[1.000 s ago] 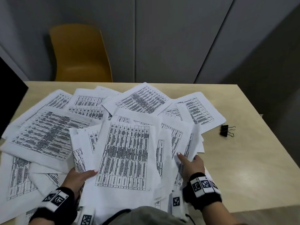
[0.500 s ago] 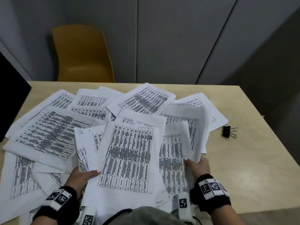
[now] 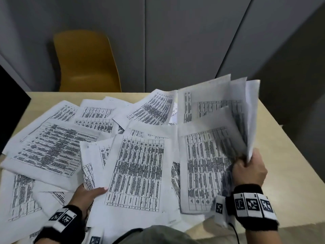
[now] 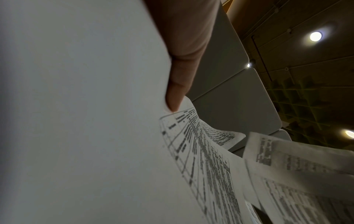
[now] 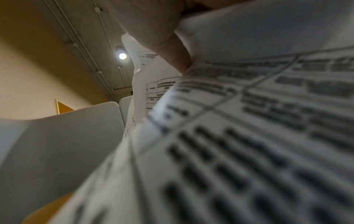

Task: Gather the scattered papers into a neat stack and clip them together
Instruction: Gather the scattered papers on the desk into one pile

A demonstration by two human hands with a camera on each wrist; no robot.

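Note:
Several printed white papers (image 3: 52, 147) lie scattered and overlapping across the beige table (image 3: 284, 173). My right hand (image 3: 248, 170) grips the right edge of a sheaf of sheets (image 3: 211, 138) and holds it raised and fanned above the table's right side. Up close, a finger (image 5: 172, 50) curls over those sheets (image 5: 249, 136). My left hand (image 3: 86, 194) is at the front left. Its thumb lies on the central sheet (image 3: 139, 169) and its fingers are hidden under the paper. A finger (image 4: 178, 84) presses against a sheet (image 4: 76, 121). No binder clip shows; the raised sheaf covers that area.
A yellow chair (image 3: 86, 62) stands behind the table's far edge, in front of grey wall panels. A dark object (image 3: 10, 110) juts in at the left edge. Bare table surface shows on the right.
My right hand has gathered the right-hand sheets and lifted them up off the table, fanning them. The raised sheets now hide the black binder clip. My left hand has stayed put.

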